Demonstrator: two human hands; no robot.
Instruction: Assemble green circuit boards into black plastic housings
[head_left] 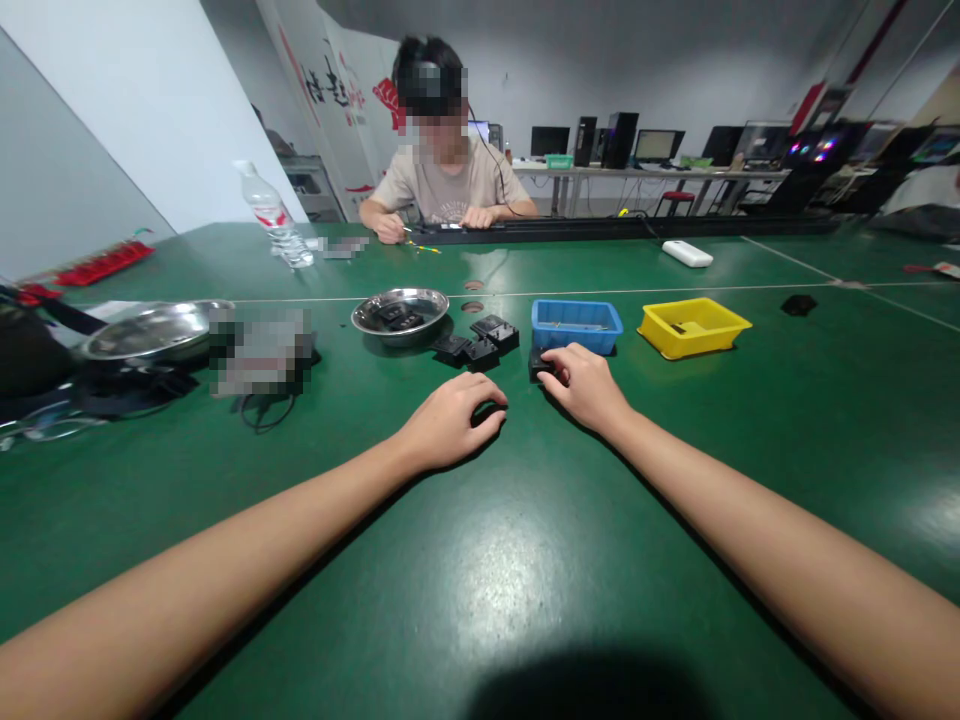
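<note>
My right hand [585, 385] has its thumb and fingers closed on a small black block-shaped part [537, 366], just in front of a blue bin [577, 342]. On the green table [480, 540], my left hand [454, 420] rests with fingers curved and thumb apart, nothing between them. Beyond it lies a cluster of black block-shaped parts [481, 352]. A round metal bowl [401, 325] behind the left hand holds more black pieces. Thin light-coloured items lie inside the blue bin, too small to name.
Right of the blue bin stands a yellow bin [694, 340] with a small dark piece inside. At left are a metal tray [161, 345], glasses [56, 425] and a water bottle [274, 220]. A person [450, 180] works across the table behind a long black rail [600, 230].
</note>
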